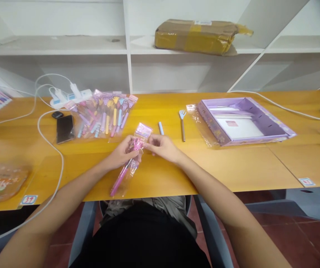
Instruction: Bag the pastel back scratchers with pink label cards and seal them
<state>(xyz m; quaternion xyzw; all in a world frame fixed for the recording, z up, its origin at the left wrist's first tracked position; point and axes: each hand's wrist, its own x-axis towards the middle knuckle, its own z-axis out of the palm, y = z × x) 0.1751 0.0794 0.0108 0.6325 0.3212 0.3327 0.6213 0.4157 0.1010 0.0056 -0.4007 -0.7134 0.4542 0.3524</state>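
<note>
A pink back scratcher point(120, 179) in a clear plastic bag point(134, 168) slants over the table's front edge. My left hand point(125, 153) is closed around its upper part, near the pink hand-shaped head. With thumb and fingers pinched, my right hand point(161, 146) grips the bag beside that head. The bag's printed top point(143, 130) sticks up between both hands. Just beyond my right hand lies a light blue handle piece point(160, 128). Farther right is a blue hand-shaped scratcher head on a metal rod point(182, 125).
Several bagged back scratchers point(106, 115) lie at the back left, near a black phone point(64, 129) and a power strip point(70, 97) with white cables. A purple box point(249, 139) stands at right. Above, a taped parcel point(196, 37) rests on the shelf.
</note>
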